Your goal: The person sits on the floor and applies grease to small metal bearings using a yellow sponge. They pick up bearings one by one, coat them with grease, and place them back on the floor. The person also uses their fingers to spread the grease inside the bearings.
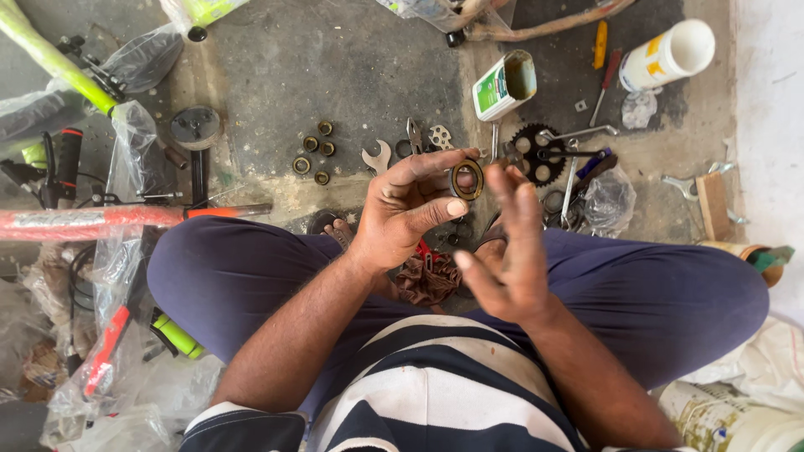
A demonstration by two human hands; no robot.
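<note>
I sit cross-legged on the floor in dark blue trousers. My left hand [406,209] holds a round metal bearing ring [466,179] between thumb and fingertips, raised over my lap. My right hand [507,251] is beside it with fingers spread, its fingertips close to the ring; whether they touch it I cannot tell. A reddish rag [427,280] lies in my lap under the hands.
Several small bearing rings [314,155], spanners [378,156], a black chain sprocket [533,153], a tipped grease tin [502,86] and a white tub [667,55] lie on the concrete ahead. Red [100,219] and green [50,59] plastic-wrapped bicycle frame tubes lie at left.
</note>
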